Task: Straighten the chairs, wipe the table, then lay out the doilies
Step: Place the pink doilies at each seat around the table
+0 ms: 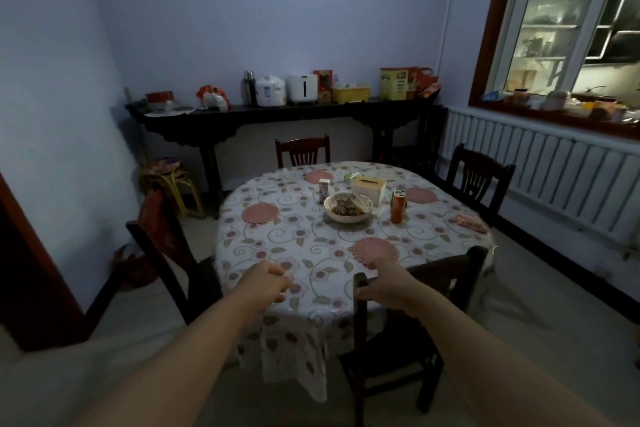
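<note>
Your right hand grasps the near chair at 6 o'clock; its top rail runs 8 to 2. Your left hand is clenched, empty, over the tabletop. Four doilies lie flat; the 3 o'clock cloth is blurred.

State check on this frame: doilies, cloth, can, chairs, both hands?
Four pink doilies: flat on table.
Pink cloth: bunched at right edge.
Orange can: upright.
Near chair: at table edge.
Right hand: touching nearest doily.
Left hand: fingers curled, holding nothing visible.

No legible text or labels anywhere
</note>
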`<act>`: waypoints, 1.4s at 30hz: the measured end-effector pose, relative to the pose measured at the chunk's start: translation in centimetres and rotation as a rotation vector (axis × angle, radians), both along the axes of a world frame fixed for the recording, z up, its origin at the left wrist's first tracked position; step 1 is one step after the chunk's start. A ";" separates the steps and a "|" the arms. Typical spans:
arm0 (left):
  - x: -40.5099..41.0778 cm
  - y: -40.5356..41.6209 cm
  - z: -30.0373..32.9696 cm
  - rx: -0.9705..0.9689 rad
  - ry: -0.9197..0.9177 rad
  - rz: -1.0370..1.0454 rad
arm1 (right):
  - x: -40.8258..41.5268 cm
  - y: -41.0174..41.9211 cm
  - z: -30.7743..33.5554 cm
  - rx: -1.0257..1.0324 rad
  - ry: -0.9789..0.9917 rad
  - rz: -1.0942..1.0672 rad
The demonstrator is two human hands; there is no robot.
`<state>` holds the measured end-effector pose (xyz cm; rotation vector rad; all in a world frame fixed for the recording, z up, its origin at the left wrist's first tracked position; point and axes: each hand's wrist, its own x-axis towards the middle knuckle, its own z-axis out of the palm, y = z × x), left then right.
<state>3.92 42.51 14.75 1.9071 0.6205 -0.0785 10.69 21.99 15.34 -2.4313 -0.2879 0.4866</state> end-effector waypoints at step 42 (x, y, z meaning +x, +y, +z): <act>-13.6 -6.6 2.7 0.053 -0.067 0.100 | -11.8 -6.1 3.6 -0.010 -0.041 0.108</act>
